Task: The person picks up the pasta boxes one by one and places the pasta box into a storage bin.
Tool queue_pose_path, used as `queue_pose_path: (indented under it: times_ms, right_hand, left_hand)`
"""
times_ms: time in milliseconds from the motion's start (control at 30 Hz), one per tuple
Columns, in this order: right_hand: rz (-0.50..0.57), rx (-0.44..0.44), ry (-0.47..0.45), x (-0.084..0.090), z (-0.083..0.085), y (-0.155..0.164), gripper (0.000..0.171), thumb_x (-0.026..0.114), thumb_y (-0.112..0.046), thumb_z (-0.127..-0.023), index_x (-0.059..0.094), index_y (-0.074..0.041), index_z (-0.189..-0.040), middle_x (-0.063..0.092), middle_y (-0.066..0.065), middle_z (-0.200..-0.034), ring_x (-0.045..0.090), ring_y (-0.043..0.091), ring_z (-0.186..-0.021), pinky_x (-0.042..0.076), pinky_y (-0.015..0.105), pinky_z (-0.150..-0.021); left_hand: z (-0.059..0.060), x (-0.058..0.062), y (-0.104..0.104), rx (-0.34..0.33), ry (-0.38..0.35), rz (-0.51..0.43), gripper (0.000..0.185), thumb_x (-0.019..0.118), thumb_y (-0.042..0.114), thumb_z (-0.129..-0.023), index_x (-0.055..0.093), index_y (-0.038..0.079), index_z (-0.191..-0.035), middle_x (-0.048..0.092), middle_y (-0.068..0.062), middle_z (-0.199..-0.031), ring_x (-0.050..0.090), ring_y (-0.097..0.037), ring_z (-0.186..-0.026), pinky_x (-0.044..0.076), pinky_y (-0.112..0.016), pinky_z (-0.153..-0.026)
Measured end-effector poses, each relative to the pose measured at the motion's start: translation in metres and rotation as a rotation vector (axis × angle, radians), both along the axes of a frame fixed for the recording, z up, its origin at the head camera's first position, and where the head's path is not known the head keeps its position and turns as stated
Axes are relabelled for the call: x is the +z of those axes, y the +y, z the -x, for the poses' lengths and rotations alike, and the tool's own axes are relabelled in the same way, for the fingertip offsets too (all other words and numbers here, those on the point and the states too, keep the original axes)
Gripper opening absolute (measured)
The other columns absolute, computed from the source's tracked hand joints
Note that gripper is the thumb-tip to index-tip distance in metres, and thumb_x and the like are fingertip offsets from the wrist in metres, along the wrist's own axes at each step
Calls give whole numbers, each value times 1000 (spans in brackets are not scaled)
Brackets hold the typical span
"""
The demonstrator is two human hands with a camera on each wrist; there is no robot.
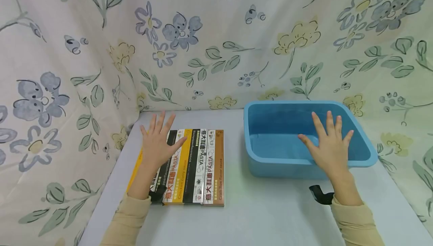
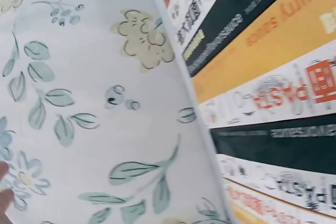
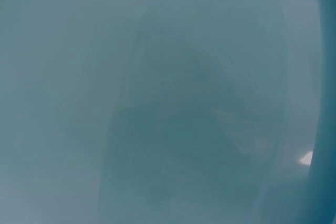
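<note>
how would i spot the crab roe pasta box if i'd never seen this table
Start at the blue tub on the right of the grey table. Left of it, pasta boxes lie side by side in a row under the left hand. The crab roe box is the brown one at the row's right end, nearest the tub.

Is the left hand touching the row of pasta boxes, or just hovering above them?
Cannot tell. In the head view the left hand, fingers spread, overlaps the pasta boxes, but from above neither contact nor gap shows. The left wrist view shows boxes only.

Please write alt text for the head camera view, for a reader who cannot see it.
A person's open left hand hovers over a row of pasta boxes, and the open right hand over an empty blue tub. Both stand on a grey table against floral cloth.
</note>
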State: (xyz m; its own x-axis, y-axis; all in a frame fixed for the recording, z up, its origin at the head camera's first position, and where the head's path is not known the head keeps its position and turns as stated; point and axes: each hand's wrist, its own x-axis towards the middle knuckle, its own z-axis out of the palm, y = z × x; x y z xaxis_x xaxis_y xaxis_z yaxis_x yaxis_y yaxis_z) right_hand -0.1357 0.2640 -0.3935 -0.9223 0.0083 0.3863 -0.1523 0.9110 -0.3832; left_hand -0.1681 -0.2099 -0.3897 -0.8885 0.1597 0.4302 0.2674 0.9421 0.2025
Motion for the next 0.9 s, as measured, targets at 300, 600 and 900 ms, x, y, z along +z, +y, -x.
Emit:
queue_pose_path:
  times_ms: [300, 600, 900]
  right_hand:
    - [78, -2, 144, 2, -11, 43, 73, 51, -50, -97, 39, 3, -145, 34, 25, -150, 16, 38, -145, 14, 67, -109]
    - [125, -89, 83, -11, -25, 99, 68, 54, -39, -97, 37, 8, -144, 33, 30, -148, 19, 48, -140, 5, 61, -113]
    - [165, -103, -71, -23, -30, 115, 75, 52, -34, -98, 18, 8, -150, 13, 31, -155, 3, 51, -142, -2, 68, -109]
  left_hand:
    - [-7, -41, -32, -142, -71, -303, 79, 70, 35, -85, 36, 4, -149, 26, -19, -156, 14, -43, -144, 4, -65, -112]
    - [-26, -72, -72, 1, -404, -440, 88, 68, 31, -89, 17, 4, -155, 11, -22, -159, 11, -46, -143, 13, -68, -108]
    - [-45, -99, -91, 79, -605, -396, 109, 71, 43, -84, 0, -3, -154, -6, -29, -157, 3, -52, -141, 11, -67, -109]
